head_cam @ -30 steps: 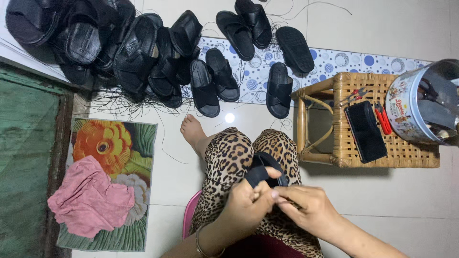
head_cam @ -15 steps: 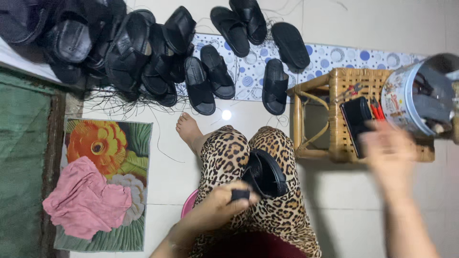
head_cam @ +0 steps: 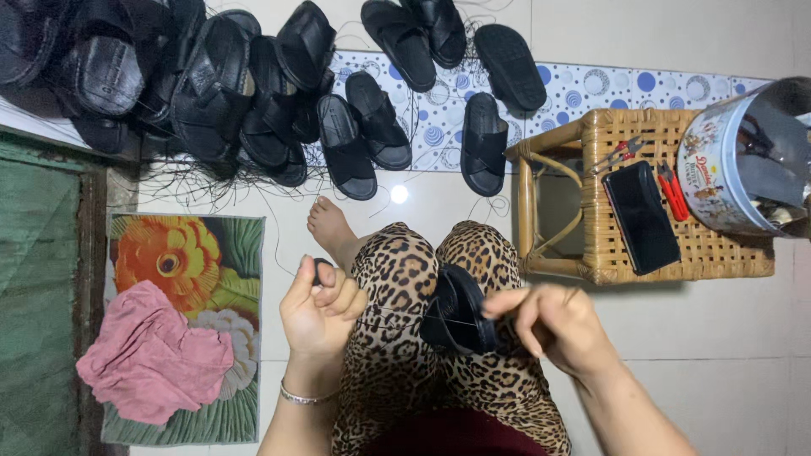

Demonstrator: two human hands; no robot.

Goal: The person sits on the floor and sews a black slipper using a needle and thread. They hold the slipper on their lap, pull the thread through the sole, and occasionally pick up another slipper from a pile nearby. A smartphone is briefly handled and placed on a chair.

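Left hand [head_cam: 317, 304] is raised beside the left knee, fingers curled shut around a small dark round object, probably a spool, with a thin dark thread [head_cam: 389, 312] running taut from it toward the right. Right hand [head_cam: 553, 325] sits at the same height across the lap, its fingertips pinched together on what looks like the thread's other end just past a black rubber sandal [head_cam: 456, 312]; whether a needle is between them I cannot tell. That sandal stands on edge on the leopard-print trousers [head_cam: 397, 371], between the two hands and touching the right one, its long axis running roughly away from the body. So the sandal lies to the right of the left hand and just left of the right hand, which is the nearer one. Farther out: a woven wicker stool [head_cam: 718, 249] bearing a black phone [head_cam: 640, 218], red snips [head_cam: 673, 192] and a printed round tin [head_cam: 726, 169]; a heap of black sandals [head_cam: 211, 84]; a pink cloth [head_cam: 152, 363] on a flowered mat [head_cam: 220, 253].
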